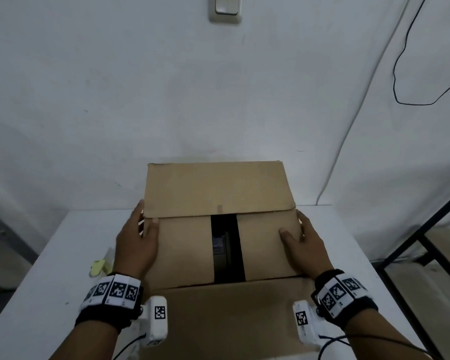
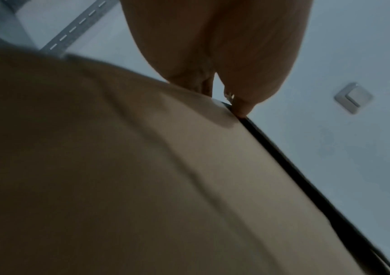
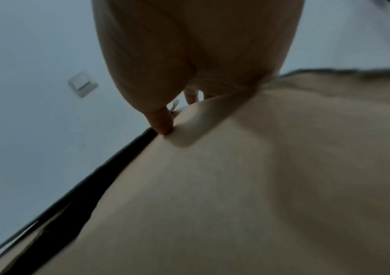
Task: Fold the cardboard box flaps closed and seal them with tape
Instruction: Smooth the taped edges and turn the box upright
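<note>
Both hands rest on top of a brown cardboard box [image 1: 218, 229] that sits on a white table [image 1: 63, 255] w/ a white wall behind. L hand [image 1: 137, 242] lies on the left inner flap [image 1: 185, 248], thumb laid on the flap, fingers straight and reaching over the box's left edge beside the far flap; it presses, not gripping. R hand [image 1: 305, 242] mirrors it on the right inner flap [image 1: 266, 245], thumb flat on the cardboard, fingers extended over the right edge. Both inner flaps are folded down, a dark gap [image 1: 226, 248] between them showing the box's inside; contents too dark to tell. Far flap [image 1: 218, 189] is tilted up toward the wall, its lower edge over the inner flaps. Near flap [image 1: 231, 315] hangs open toward the person. Each wrist wears a black band w/ black-and-white square markers and a small white camera unit. A pale yellow-and-clear item [image 1: 100, 265] lies on the table, just left of the L hand; blurred, can't tell what. Light switch [image 1: 226, 7] on the wall above; black cable [image 1: 400, 74] hangs at right.
</note>
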